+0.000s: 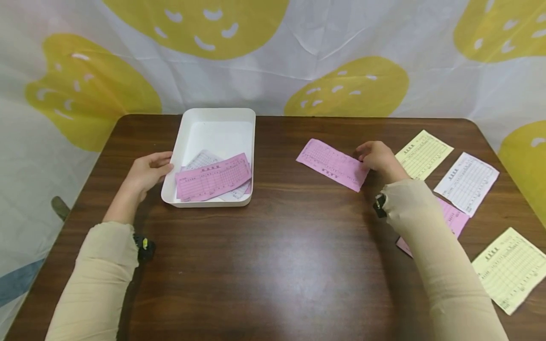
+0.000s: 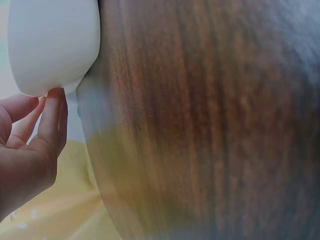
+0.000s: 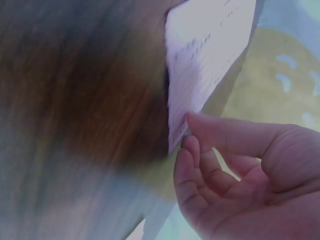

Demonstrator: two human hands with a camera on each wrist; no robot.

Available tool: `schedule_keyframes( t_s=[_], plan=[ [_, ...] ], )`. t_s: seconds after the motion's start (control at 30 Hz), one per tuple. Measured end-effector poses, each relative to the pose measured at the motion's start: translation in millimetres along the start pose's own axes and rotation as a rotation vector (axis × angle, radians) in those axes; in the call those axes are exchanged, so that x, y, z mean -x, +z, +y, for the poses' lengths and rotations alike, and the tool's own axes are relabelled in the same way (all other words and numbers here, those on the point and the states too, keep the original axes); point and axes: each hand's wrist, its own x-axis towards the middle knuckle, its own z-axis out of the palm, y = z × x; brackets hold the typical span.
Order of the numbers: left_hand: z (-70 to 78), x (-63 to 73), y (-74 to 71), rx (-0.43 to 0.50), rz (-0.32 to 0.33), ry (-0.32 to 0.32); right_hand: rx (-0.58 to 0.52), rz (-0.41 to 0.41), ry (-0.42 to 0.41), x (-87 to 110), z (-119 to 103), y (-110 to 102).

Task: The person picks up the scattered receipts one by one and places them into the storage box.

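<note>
A white plastic tray (image 1: 217,130) stands at the back left of the table, holding a pink form slip (image 1: 213,177) on top of white and pink ones. My left hand (image 1: 147,173) grips its left side, thumb at the rim; the left wrist view shows the fingertips (image 2: 55,97) against the tray wall (image 2: 55,45). To the right, my right hand (image 1: 377,158) pinches the right end of another pink slip (image 1: 330,163) between thumb and fingers. Close up in the right wrist view, the slip (image 3: 210,55) slants up from the thumb (image 3: 220,132).
Several slips lie on the right: a yellow one (image 1: 424,154), a white one (image 1: 467,182), a pink one (image 1: 454,218) partly under my right sleeve, and another yellow one (image 1: 512,270) near the edge. A patterned cloth (image 1: 264,80) hangs behind the brown table (image 1: 273,265).
</note>
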Motion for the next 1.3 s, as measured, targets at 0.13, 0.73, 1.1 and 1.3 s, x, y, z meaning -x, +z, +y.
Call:
schedule_keyframes(
  t_s=[0.13, 0.73, 1.1, 1.3],
  plan=[
    [-0.5, 0.3, -0.1, 0.005, 0.001, -0.001, 0.036, -0.012, -0.019, -0.1, -2, 2],
    [-1.9, 1.5, -0.6, 0.017, 0.000, -0.008, 0.156, -0.049, -0.038, 2.9, -12, 3],
    [-2.3, -1.9, -0.2, 0.011, -0.001, -0.012, -0.071, -0.249, -0.042, 2.0, -7, -4],
    [-2.0, -2.5, -0.5, 0.006, 0.001, -0.003, -0.176, -0.299, -0.031, 2.8, -7, -3]
  ],
)
